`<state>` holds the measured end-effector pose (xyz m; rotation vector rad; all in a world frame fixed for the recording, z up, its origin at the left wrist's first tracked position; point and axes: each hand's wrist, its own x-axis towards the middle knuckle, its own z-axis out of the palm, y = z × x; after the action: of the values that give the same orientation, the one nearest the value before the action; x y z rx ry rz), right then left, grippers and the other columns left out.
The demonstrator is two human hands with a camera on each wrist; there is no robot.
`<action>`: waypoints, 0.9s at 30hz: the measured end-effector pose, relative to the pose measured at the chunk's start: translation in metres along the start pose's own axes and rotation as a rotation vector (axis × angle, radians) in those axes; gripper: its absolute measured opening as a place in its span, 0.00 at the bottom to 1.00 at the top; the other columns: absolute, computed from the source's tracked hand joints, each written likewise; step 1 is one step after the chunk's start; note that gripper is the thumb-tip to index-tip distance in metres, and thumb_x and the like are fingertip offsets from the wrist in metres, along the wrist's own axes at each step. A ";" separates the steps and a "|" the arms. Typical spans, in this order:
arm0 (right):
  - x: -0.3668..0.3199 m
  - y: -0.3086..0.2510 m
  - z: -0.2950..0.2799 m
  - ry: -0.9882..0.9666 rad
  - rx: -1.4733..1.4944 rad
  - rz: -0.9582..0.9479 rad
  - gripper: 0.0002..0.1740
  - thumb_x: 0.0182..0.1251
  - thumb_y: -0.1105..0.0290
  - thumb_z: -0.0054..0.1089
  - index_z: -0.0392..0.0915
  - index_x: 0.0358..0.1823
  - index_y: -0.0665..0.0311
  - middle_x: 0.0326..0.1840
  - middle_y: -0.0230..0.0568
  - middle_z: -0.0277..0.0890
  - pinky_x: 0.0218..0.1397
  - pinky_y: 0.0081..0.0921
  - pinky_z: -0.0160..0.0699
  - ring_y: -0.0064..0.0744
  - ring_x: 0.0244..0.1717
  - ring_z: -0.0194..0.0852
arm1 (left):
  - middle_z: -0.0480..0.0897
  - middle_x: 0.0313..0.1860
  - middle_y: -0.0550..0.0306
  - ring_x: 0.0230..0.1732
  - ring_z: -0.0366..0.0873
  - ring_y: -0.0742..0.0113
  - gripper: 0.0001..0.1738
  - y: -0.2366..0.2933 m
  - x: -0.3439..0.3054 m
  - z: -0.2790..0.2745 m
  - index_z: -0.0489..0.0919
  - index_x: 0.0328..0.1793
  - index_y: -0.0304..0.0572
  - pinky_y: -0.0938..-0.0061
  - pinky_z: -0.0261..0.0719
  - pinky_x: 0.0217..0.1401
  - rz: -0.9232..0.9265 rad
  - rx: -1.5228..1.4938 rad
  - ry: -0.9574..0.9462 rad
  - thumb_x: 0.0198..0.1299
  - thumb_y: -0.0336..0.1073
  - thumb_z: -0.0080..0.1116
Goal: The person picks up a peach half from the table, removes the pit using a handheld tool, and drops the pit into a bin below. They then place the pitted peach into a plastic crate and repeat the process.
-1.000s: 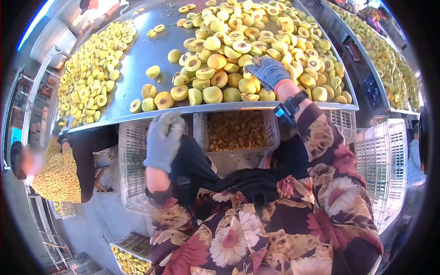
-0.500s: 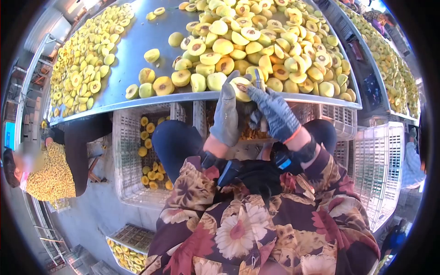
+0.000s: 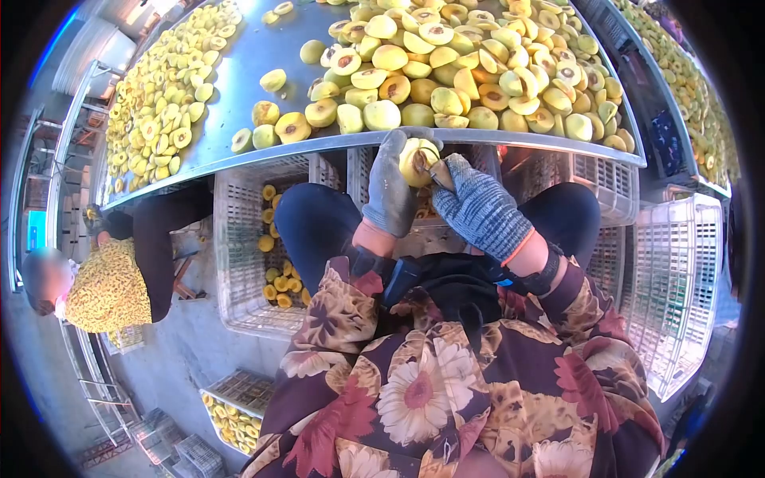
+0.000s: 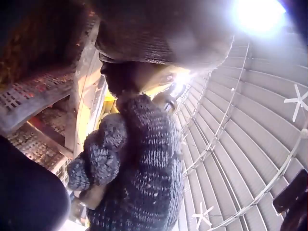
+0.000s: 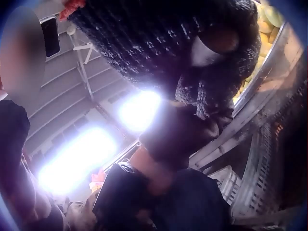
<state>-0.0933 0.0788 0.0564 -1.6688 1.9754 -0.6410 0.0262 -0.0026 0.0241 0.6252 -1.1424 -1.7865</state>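
Note:
In the head view my gloved left hand (image 3: pixel 389 187) holds a yellow-green peach half (image 3: pixel 413 159) at the table's front edge, its cut face with the brown pit turned up. My right hand (image 3: pixel 482 207), in a grey knit glove, grips a short tool (image 3: pixel 441 174) whose tip meets the pit area. The tool's far end is hidden in the fruit. In the left wrist view, the right hand's knit-gloved fingers (image 4: pixel 103 156) curl tightly; the light handle end (image 4: pixel 92 196) pokes out below them. The right wrist view shows the same glove (image 5: pixel 168 43) close up and dark.
A metal table (image 3: pixel 239 88) carries a big heap of peach halves (image 3: pixel 478 72) and another pile (image 3: pixel 155 119) at left. Below its edge stand plastic crates, one with several halves (image 3: pixel 231 263), another (image 3: pixel 673 295) at right. A person (image 3: pixel 107 287) sits at the left.
My right hand has come back from the heap to my left hand, which moved in from over the left crate. Now a peach half is held between them, with the tool against its pit.

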 end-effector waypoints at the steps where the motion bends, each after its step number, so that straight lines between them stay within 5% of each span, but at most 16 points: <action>1: 0.000 0.001 0.002 -0.005 0.006 -0.007 0.22 0.66 0.56 0.52 0.66 0.51 0.67 0.32 0.60 0.78 0.42 0.49 0.76 0.60 0.36 0.78 | 0.81 0.43 0.48 0.46 0.79 0.55 0.18 -0.001 0.000 0.000 0.75 0.51 0.36 0.68 0.76 0.51 0.004 0.027 0.011 0.53 0.28 0.63; 12: 0.003 0.009 0.019 -0.010 0.007 -0.001 0.26 0.63 0.63 0.54 0.65 0.58 0.71 0.43 0.66 0.75 0.46 0.45 0.76 0.61 0.43 0.77 | 0.80 0.40 0.44 0.40 0.79 0.50 0.22 -0.022 0.006 -0.006 0.71 0.53 0.31 0.63 0.76 0.44 0.291 0.585 0.148 0.63 0.44 0.56; 16: 0.009 0.013 0.019 -0.115 -0.046 -0.077 0.30 0.61 0.62 0.56 0.63 0.61 0.71 0.45 0.65 0.75 0.49 0.44 0.77 0.61 0.46 0.76 | 0.81 0.38 0.44 0.37 0.81 0.53 0.24 -0.029 0.009 -0.018 0.71 0.53 0.30 0.65 0.79 0.41 0.546 0.964 0.170 0.65 0.48 0.53; 18: 0.012 0.016 0.027 -0.115 0.134 0.021 0.32 0.60 0.62 0.57 0.62 0.63 0.70 0.44 0.65 0.76 0.49 0.44 0.77 0.61 0.45 0.77 | 0.82 0.37 0.45 0.36 0.82 0.57 0.28 -0.033 0.013 -0.015 0.71 0.53 0.30 0.67 0.80 0.41 0.206 0.424 0.182 0.66 0.52 0.52; 21: 0.010 0.010 0.027 -0.107 0.184 0.081 0.29 0.60 0.61 0.57 0.63 0.60 0.69 0.42 0.66 0.76 0.48 0.46 0.77 0.62 0.44 0.76 | 0.83 0.37 0.48 0.35 0.83 0.62 0.35 -0.024 0.007 -0.004 0.70 0.53 0.30 0.70 0.82 0.40 0.055 0.033 0.193 0.66 0.61 0.47; 24: 0.010 0.007 0.020 -0.112 0.102 0.040 0.30 0.60 0.63 0.57 0.63 0.61 0.69 0.39 0.65 0.77 0.47 0.46 0.77 0.62 0.43 0.77 | 0.84 0.37 0.50 0.34 0.83 0.64 0.41 -0.023 0.011 -0.012 0.70 0.54 0.30 0.71 0.82 0.41 0.262 0.501 0.144 0.64 0.69 0.40; 27: 0.007 0.007 0.020 -0.130 0.117 0.001 0.31 0.59 0.64 0.57 0.63 0.63 0.70 0.38 0.65 0.77 0.47 0.45 0.78 0.62 0.42 0.78 | 0.84 0.34 0.51 0.34 0.82 0.64 0.44 -0.008 0.007 -0.010 0.73 0.50 0.30 0.73 0.81 0.41 0.240 0.607 0.064 0.64 0.72 0.34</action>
<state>-0.0871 0.0715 0.0363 -1.5983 1.8124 -0.6189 0.0274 -0.0123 0.0129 0.8442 -1.6523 -1.1996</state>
